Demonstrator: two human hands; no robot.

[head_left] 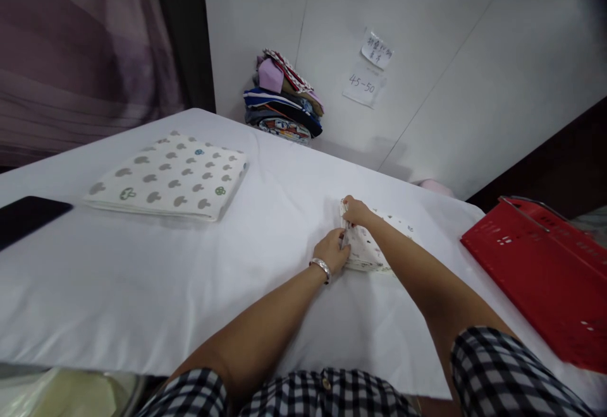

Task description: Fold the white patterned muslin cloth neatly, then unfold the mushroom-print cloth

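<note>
A small folded white cloth with little coloured dots [374,247] lies on the white-covered table [265,215] in front of me. My left hand [332,251], with a silver bracelet on the wrist, pinches the cloth's near left corner. Just beyond it, my right hand [356,211] grips the far left corner of the same cloth. Both hands have their fingers closed on the fabric's left edge. Both my arms reach forward from checked short sleeves.
A folded white cloth with grey mushroom prints [171,177] lies at the left. A dark flat slab [26,215] sits at the left edge. A stack of folded coloured cloths [283,100] leans on the wall. A red plastic basket [540,265] stands at the right.
</note>
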